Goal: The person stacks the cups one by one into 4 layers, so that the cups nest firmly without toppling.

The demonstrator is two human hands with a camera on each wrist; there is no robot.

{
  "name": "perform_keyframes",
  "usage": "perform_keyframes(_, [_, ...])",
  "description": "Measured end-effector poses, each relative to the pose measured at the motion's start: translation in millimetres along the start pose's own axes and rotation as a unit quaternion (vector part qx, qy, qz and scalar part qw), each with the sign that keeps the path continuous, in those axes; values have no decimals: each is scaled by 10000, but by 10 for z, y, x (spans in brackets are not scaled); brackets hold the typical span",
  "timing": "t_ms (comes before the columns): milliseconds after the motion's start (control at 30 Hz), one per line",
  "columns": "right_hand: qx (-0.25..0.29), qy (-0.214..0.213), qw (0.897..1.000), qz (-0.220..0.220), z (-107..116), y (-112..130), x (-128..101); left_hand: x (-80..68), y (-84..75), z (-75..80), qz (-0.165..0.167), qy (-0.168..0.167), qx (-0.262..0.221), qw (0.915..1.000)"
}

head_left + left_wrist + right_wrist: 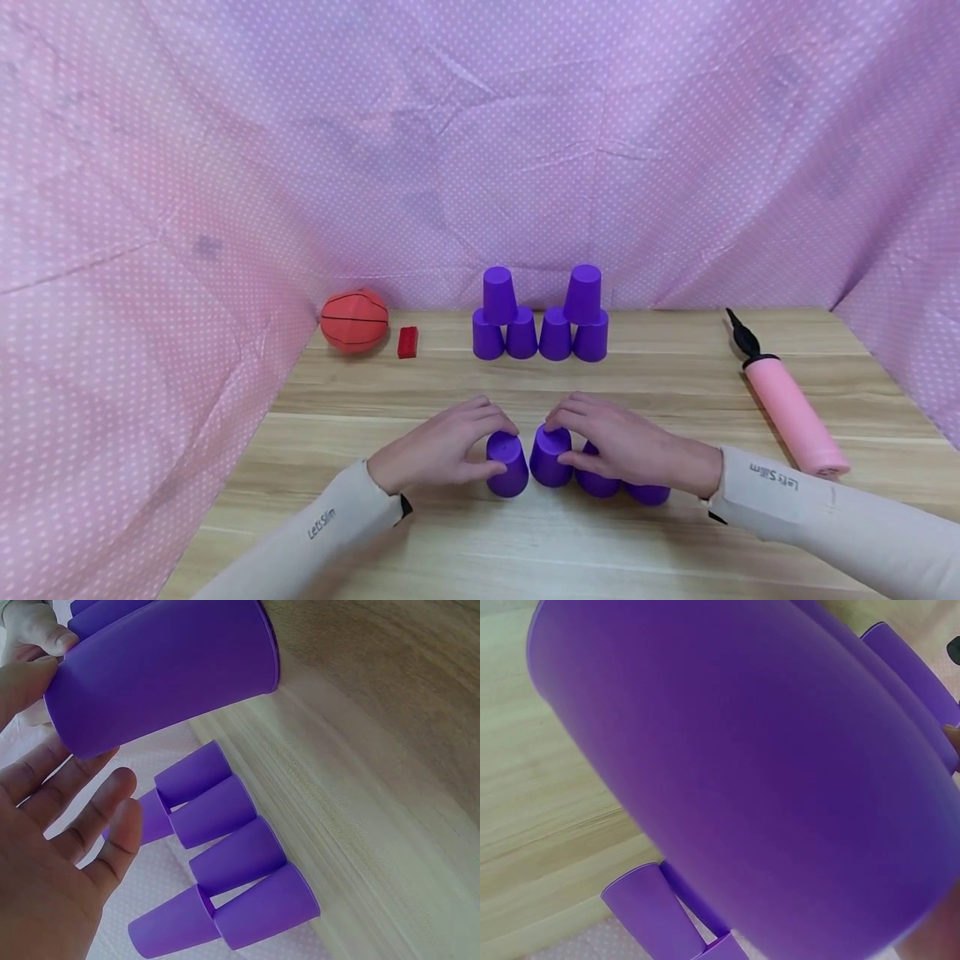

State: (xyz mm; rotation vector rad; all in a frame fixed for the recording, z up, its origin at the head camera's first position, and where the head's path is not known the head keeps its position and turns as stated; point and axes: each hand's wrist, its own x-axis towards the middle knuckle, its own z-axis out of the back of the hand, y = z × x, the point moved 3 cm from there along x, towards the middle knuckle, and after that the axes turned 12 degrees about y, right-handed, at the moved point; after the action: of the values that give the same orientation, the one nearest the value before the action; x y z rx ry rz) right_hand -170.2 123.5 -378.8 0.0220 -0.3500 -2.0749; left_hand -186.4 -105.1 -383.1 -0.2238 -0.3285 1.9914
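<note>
The left hand [442,446] curls its fingers round the leftmost cup [507,464] of a near row of purple cups; this cup stands upside down, long axis upright, narrow base up, mouth on the surface [675,392]. The right hand [622,442] pinches the base of the second cup [550,457], also upside down and just beside the first, and covers two more cups [648,493] to its right. The row sits near the front edge, midway across. Toward the back edge stand six purple cups [538,321] in two small pyramids. A basketball [354,320] and a red block [407,342] lie at the back left corner, a pink pump [787,404] along the right edge.
</note>
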Motion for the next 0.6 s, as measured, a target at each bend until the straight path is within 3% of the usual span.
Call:
perform_keyframes(167, [-11, -134, 9998, 167, 35, -11, -10, 5, -9, 36, 45, -71, -21, 10000])
perform_keyframes(333, [57, -281, 9989, 383, 164, -37, 12, 21, -2, 123, -1, -363, 38, 9993])
perform_keyframes(600, [-44, -560, 9972, 495, 394, -77, 75, 69, 46, 406, -230, -940, 218, 9951])
